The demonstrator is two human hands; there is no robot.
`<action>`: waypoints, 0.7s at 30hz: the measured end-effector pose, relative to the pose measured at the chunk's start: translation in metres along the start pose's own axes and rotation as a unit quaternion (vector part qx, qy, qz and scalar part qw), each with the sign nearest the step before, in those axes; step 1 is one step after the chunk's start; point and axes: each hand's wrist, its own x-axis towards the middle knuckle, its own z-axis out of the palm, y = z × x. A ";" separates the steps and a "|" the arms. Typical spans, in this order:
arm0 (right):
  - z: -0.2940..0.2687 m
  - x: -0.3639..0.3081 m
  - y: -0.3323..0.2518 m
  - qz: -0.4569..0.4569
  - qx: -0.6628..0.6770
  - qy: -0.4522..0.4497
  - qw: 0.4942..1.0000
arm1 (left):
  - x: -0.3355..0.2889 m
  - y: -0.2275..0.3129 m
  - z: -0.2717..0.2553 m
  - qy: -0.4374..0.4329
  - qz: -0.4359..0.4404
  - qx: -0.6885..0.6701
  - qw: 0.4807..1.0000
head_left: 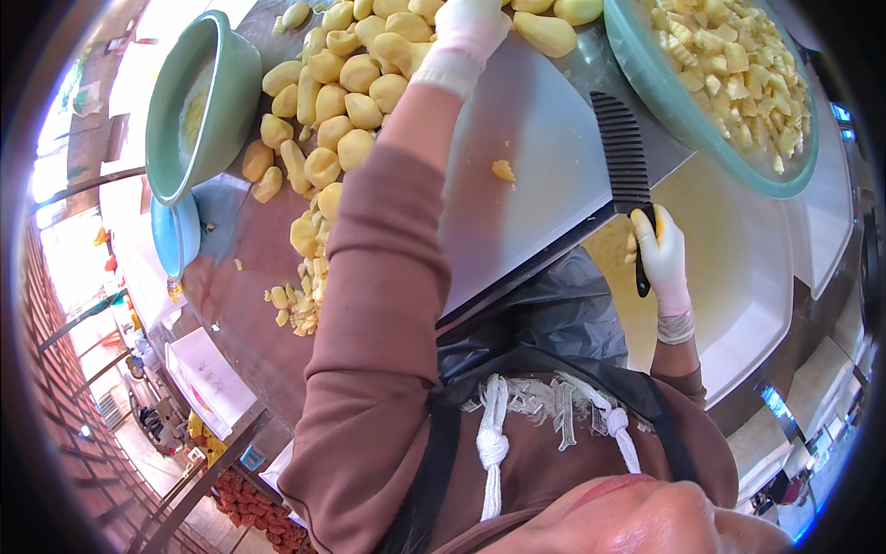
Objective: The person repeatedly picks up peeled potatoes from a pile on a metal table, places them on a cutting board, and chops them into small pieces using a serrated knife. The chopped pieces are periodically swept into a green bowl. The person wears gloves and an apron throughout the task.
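Observation:
My left hand (469, 39), in a white glove, reaches over the pile of peeled potatoes (358, 74) at the far edge of the picture. Its fingers run out of view, so what they touch is hidden. In my gloved right hand (664, 258) is a crinkle-cut knife (620, 148), gripped by its black handle, with the wavy blade pointing away from me. That blade stands by the right edge of the pale cutting board (540, 111). One small potato scrap (504, 171) lies on the board.
A green basin (620, 42) of crinkle-cut potato pieces sits far right. Below it is a white tub (738, 346) with yellowish liquid. At left stand a green basin (242, 88) and a blue bowl (187, 231). Potato scraps (303, 300) lie beside my left arm.

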 end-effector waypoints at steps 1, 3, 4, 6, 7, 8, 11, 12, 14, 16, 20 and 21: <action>0.003 -0.004 0.002 -0.005 0.011 -0.009 1.000 | -0.024 0.000 -0.004 0.066 0.017 -0.012 0.998; 0.014 -0.012 0.008 0.034 0.021 -0.055 0.998 | -0.087 0.008 -0.010 0.121 0.023 -0.048 0.991; 0.020 -0.017 0.012 0.059 0.031 -0.081 0.994 | -0.123 0.013 -0.013 0.125 0.020 -0.076 0.989; 0.036 -0.025 0.021 0.058 0.013 -0.106 0.993 | -0.177 0.029 -0.013 0.033 -0.033 -0.132 0.990; 0.042 -0.027 0.024 0.065 0.033 -0.118 0.990 | -0.196 0.036 -0.011 0.042 -0.043 -0.125 0.990; 0.048 -0.030 0.027 0.081 0.044 -0.120 0.988 | -0.211 0.044 -0.010 0.049 -0.049 -0.121 0.990; 0.065 -0.035 0.030 0.067 0.063 -0.139 0.986 | -0.231 0.071 0.001 0.060 -0.068 -0.077 0.993; 0.070 -0.035 0.029 0.057 0.049 -0.147 0.986 | -0.230 0.077 0.006 0.074 -0.090 -0.063 0.991; 0.084 -0.036 0.025 0.064 0.073 -0.175 0.980 | -0.227 0.080 0.015 0.091 -0.117 -0.026 0.989; 0.094 -0.036 0.018 0.055 0.075 -0.164 0.982 | -0.226 0.079 0.019 0.133 -0.121 -0.024 0.983; 0.092 -0.045 -0.009 -0.006 0.049 -0.127 0.991 | -0.205 0.094 -0.005 0.172 -0.148 -0.142 0.964; 0.083 -0.045 -0.020 -0.087 0.011 -0.079 0.993 | -0.192 0.108 -0.017 0.180 -0.149 -0.177 0.956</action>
